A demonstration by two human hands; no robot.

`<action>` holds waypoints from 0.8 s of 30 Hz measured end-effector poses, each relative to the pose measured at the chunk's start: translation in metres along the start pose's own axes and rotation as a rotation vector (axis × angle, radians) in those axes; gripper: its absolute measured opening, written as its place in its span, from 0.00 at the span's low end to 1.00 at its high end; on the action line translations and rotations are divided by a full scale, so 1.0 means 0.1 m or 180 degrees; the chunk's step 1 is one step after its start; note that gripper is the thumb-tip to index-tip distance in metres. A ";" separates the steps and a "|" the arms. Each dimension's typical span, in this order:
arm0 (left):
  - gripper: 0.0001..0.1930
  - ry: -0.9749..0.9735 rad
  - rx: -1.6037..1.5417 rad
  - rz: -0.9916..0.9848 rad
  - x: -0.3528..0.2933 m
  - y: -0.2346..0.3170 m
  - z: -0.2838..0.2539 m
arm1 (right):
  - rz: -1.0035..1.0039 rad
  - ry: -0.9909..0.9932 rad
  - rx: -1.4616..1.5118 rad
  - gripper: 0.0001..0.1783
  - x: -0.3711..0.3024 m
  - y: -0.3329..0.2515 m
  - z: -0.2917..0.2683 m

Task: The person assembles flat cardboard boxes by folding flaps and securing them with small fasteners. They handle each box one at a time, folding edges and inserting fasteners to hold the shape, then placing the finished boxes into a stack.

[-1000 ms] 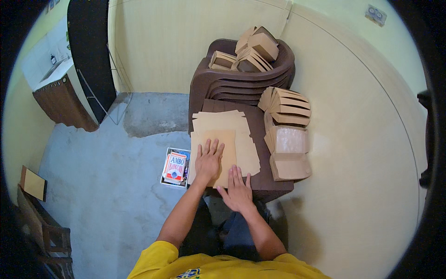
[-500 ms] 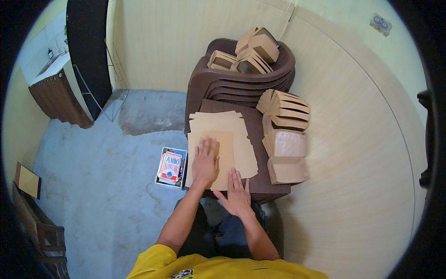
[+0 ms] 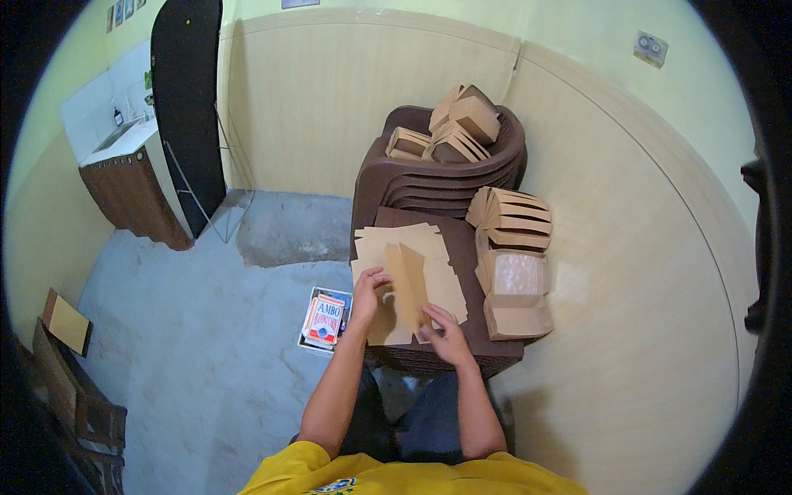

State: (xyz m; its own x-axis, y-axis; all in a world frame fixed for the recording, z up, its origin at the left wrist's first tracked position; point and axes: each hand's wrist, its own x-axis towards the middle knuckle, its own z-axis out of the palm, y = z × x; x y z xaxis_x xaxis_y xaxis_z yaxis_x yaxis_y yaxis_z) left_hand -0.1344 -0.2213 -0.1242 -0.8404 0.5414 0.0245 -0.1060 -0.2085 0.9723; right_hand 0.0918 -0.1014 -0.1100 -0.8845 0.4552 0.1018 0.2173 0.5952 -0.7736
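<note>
A tan piece of paper or thin card [image 3: 405,283], creased lengthwise, stands partly raised in front of me. My right hand [image 3: 446,337] pinches its lower right edge between thumb and fingers. At its left side is my left hand [image 3: 369,297], fingers apart and slightly curved; whether they touch the piece I cannot tell. Underneath lies a larger flat sheet of light brown card [image 3: 450,289] with notched edges. It rests on the brown plastic seat [image 3: 487,337] of a stack of chairs.
Folded brown card boxes [image 3: 516,294] stand along the seat's right side, and more boxes [image 3: 466,124] sit on the chair back. Left of the seat, a white box of small items [image 3: 327,320] is on the floor. A wood-panelled wall [image 3: 619,289] rises at right.
Both hands were flat, pressing the tan piece onto the sheet. Now the piece is lifted and bent up, with my right hand gripping its edge. The whole view has shifted.
</note>
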 end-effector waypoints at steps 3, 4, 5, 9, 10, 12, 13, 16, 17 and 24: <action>0.23 -0.0391 0.1999 0.0900 -0.25 0.09 -0.03 | 0.0538 0.1038 0.2830 0.36 0.04 0.18 -0.04; 0.22 -0.0487 0.3087 0.1193 -0.37 0.11 -0.04 | 0.0862 0.1603 0.3875 0.36 0.03 0.18 -0.03; 0.22 -0.0640 0.3507 0.1080 -0.47 0.12 0.02 | 0.0772 0.1658 0.4445 0.38 0.05 0.17 -0.05; 0.21 -0.0554 0.4213 0.1355 -0.60 0.17 0.27 | 0.0726 0.1352 0.4792 0.37 0.09 0.01 -0.04; 0.22 -0.0682 0.4265 0.1255 -0.58 0.19 0.33 | 0.0790 0.1273 0.4660 0.36 0.09 -0.01 -0.03; 0.24 -0.0818 0.4320 0.1226 -0.55 0.21 0.37 | 0.0922 0.1097 0.4391 0.35 0.10 0.00 0.01; 0.24 -0.0845 0.4327 0.1297 -0.53 0.21 0.38 | 0.0738 0.1022 0.4802 0.33 0.10 0.02 0.03; 0.25 -0.0834 0.4263 0.1490 -0.47 0.08 0.39 | 0.0482 0.1087 0.5027 0.32 0.07 0.12 0.15; 0.25 -0.0860 0.4258 0.1454 -0.46 -0.02 0.39 | 0.0619 0.1035 0.4485 0.34 0.07 0.13 0.21; 0.30 -0.0688 -0.2097 -0.0472 -0.01 -0.63 -0.07 | -0.0676 -0.0051 -0.0921 0.56 0.07 -0.26 0.37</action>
State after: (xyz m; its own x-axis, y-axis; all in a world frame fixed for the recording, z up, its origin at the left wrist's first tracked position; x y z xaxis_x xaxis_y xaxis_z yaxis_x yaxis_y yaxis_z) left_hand -0.1312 -0.2144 -0.1872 -0.6752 0.7375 0.0146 -0.5680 -0.5325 0.6276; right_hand 0.0648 -0.1387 -0.1125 -0.9283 0.2922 0.2299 0.1338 0.8393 -0.5269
